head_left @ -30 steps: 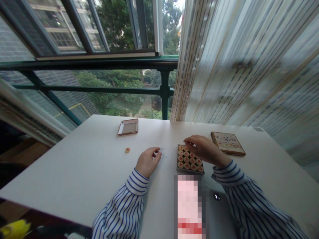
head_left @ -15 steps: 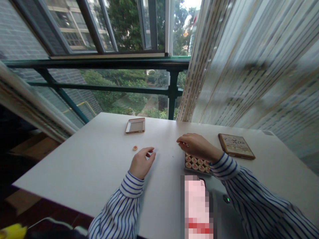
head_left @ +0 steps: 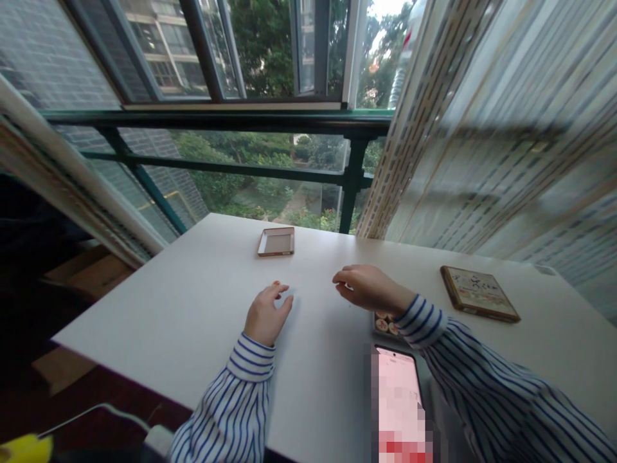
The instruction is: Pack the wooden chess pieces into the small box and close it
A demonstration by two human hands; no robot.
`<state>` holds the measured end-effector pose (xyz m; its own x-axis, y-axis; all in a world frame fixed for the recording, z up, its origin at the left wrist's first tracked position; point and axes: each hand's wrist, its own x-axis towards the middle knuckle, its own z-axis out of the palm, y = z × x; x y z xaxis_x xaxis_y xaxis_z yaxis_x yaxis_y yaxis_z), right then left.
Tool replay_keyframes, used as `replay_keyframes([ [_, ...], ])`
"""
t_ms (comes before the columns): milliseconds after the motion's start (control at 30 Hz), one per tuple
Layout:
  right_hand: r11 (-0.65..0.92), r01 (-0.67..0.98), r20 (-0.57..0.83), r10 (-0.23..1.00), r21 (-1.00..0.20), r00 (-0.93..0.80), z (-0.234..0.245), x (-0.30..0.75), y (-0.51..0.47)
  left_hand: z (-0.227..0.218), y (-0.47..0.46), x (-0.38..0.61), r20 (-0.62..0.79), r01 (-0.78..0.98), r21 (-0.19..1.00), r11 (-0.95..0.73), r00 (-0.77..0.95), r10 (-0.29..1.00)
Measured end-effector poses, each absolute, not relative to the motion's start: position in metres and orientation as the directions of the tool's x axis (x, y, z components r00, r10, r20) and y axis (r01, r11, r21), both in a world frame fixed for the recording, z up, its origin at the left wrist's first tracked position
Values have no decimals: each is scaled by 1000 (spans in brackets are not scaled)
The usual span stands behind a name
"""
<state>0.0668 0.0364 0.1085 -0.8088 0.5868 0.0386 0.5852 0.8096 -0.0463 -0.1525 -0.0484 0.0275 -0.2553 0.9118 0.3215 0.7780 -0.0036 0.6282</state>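
My left hand (head_left: pixel 267 315) hovers above the table with thumb and fingers apart and nothing seen in it. Just past its fingertips lies a single round chess piece with a red character (head_left: pixel 276 283), partly covered by the fingers. My right hand (head_left: pixel 371 289) is over the middle of the table, fingers curled down and pressed together. Whatever they hold, if anything, is hidden. Beneath the right wrist sits a box of round Chinese chess pieces (head_left: pixel 382 324) with red characters, mostly hidden by the hand and striped sleeve.
An open, shallow box lid or tray (head_left: pixel 276 242) lies near the table's far edge. To the right is a flat, brown-edged box (head_left: pixel 479 294) with a printed top. A phone (head_left: pixel 398 386) lies in front of the pieces. The white table (head_left: pixel 159 321) stands by a railed window.
My right hand has moved left, away from the box of pieces. My left hand has come closer to the lone chess piece. The whole view has shifted slightly.
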Motion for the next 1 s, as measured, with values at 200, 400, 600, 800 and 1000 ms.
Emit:
replay_keyframes([
  [200,813,575,-3,577,-91,-817,104,52,38,26,-43,-168,415,837,546,-34,-235,879],
  [400,822,560,-43,559,-100,-828,98,37,38,13,-36,-179,430,854,518,44,-305,850],
  [600,821,559,-47,558,-115,-828,92,22,39,-3,-34,-182,383,844,532,72,-316,868],
  [800,814,567,-47,566,-127,-823,80,8,42,-7,-30,-182,361,844,524,116,-343,867],
  [1000,812,570,-77,565,-128,-822,71,-4,45,-5,-26,-182,361,848,515,122,-344,867],
])
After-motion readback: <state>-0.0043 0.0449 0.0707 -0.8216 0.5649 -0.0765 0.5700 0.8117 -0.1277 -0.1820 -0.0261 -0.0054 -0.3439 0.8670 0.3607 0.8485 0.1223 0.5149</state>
